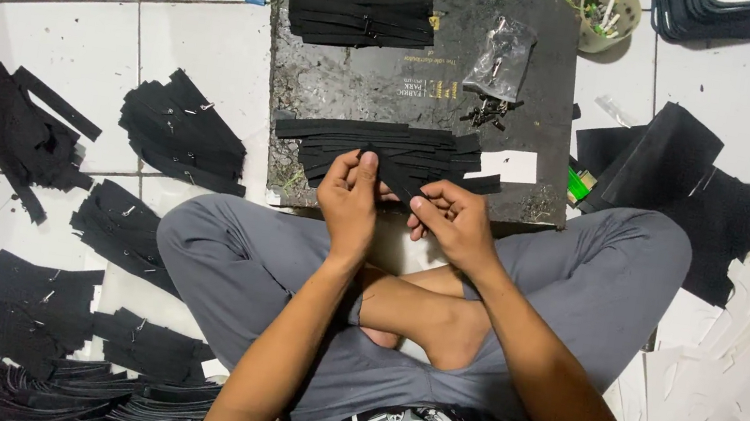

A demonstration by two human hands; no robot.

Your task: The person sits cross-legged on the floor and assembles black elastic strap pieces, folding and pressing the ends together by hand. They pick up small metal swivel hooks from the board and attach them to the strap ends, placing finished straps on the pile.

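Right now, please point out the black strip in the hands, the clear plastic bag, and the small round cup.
black strip (399, 177), head view, middle
clear plastic bag (502, 60), head view, centre
small round cup (630, 12), head view, rim

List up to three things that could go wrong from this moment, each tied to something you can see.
1. Both hands, left hand and right hand, work one black strip above the strip stack; pulling it may scatter the stack.
2. The small metal parts lie loose beside their clear bag and could roll off the dark board.
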